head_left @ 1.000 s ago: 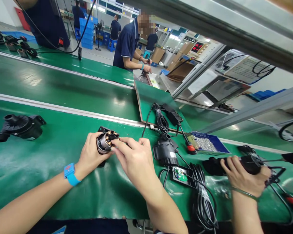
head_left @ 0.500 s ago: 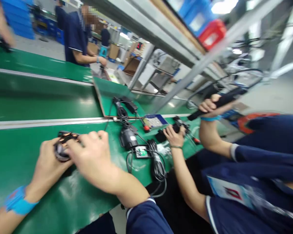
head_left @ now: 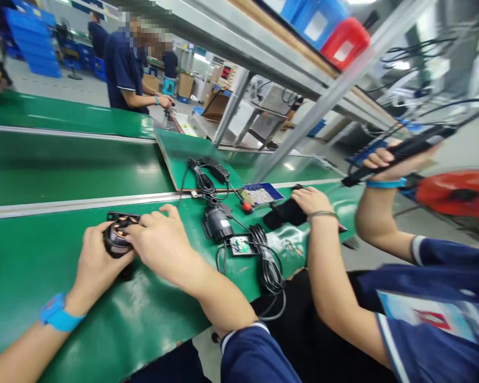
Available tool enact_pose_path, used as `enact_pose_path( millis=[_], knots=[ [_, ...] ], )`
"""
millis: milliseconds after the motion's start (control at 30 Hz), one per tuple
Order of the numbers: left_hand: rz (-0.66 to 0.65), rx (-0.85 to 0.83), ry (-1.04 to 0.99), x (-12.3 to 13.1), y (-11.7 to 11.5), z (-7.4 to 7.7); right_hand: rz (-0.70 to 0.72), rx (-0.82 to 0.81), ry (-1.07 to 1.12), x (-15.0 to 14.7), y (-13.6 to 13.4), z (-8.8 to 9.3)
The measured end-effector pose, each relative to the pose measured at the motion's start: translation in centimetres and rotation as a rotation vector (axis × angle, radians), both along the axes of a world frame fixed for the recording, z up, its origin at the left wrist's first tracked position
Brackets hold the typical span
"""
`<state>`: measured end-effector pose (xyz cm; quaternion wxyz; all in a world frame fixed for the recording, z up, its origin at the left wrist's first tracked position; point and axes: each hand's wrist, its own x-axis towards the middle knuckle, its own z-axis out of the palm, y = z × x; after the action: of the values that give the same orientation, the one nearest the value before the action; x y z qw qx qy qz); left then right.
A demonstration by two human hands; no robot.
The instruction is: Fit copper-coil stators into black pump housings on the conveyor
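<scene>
My left hand (head_left: pixel 92 258) is wrapped round a black round housing (head_left: pixel 115 243), its open face up, with copper-coloured spots inside the rim. My right hand (head_left: pixel 163 247) reaches over from the right, fingers bent and closed at the housing's face; whatever the fingertips pinch is hidden. Beneath my hands lies the green work surface (head_left: pixel 96 324). To the right of my right hand sit a black pump-like unit (head_left: pixel 219 222), a small box with a green circuit board (head_left: pixel 241 244) and a bundled black cable (head_left: pixel 267 260).
Beside me, a co-worker's hand (head_left: pixel 312 202) rests on a black part (head_left: pixel 285 214); the other raised hand (head_left: pixel 387 159) grips a black power screwdriver-like tool (head_left: pixel 407 151). A blue tray (head_left: pixel 277 190) holds small pieces. A metal post (head_left: pixel 295 143) slants upward beyond the bench.
The view has shifted, so the bench items appear a little further right. My hands stay at the housing. The co-worker's raised tool has moved right and slightly up.
</scene>
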<state>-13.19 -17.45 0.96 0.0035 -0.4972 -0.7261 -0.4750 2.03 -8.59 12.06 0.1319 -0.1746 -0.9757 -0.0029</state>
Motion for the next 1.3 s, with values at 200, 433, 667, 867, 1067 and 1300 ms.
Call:
enact_pose_path(
  millis=[200,433,667,867,1067,1300],
  knots=[
    [0.067,0.069,0.056,0.3,-0.6,-1.5,0.278,-0.047,0.543,3.5,-3.5,-2.7],
    [0.083,0.184,0.128,0.5,-0.8,2.6,-0.045,-1.78,0.278,4.7,-1.0,-10.6],
    [0.008,0.154,-0.006,1.6,-0.7,3.5,0.092,-1.748,0.923,1.8,2.4,-5.6],
    [-0.026,0.062,-0.126,1.3,-0.6,1.7,0.154,-1.667,0.88,0.8,3.9,-5.2],
    [-0.132,-0.062,-0.186,0.6,-0.5,0.1,0.164,-1.333,0.785,0.2,5.2,-6.3],
    [-0.451,-0.016,0.02,0.2,-1.4,0.9,0.083,-0.943,0.671,-0.5,6.0,-6.5]
  ],
)
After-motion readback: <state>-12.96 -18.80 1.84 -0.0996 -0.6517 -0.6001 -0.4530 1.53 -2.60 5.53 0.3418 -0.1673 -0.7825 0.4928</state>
